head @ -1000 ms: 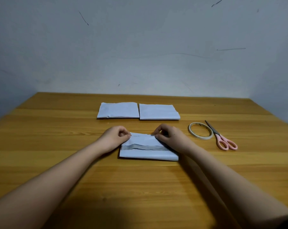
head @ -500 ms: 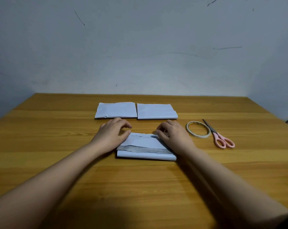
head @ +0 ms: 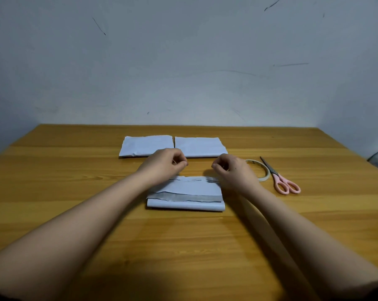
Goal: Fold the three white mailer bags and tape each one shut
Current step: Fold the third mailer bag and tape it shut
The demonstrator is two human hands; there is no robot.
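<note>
A folded white mailer bag (head: 190, 192) with a grey strip across it lies on the wooden table (head: 183, 246) in front of me. Two more folded white bags, the left one (head: 144, 145) and the right one (head: 200, 146), sit side by side further back. My left hand (head: 164, 164) and right hand (head: 234, 171) hover over the near bag's far edge, a gap between them. Both have fingers curled with thumb against fingertips, and I see nothing held in either. A roll of tape (head: 263, 171) lies right of my right hand, partly hidden by it.
Pink-handled scissors (head: 280, 181) lie just right of the tape roll, blades pointing away from me. A grey wall stands behind the table's far edge. Something grey shows at the right border, beyond the table.
Both hands have left the near bag's far corners, moved up and away from me, and curled their fingers. The bag has stayed in place.
</note>
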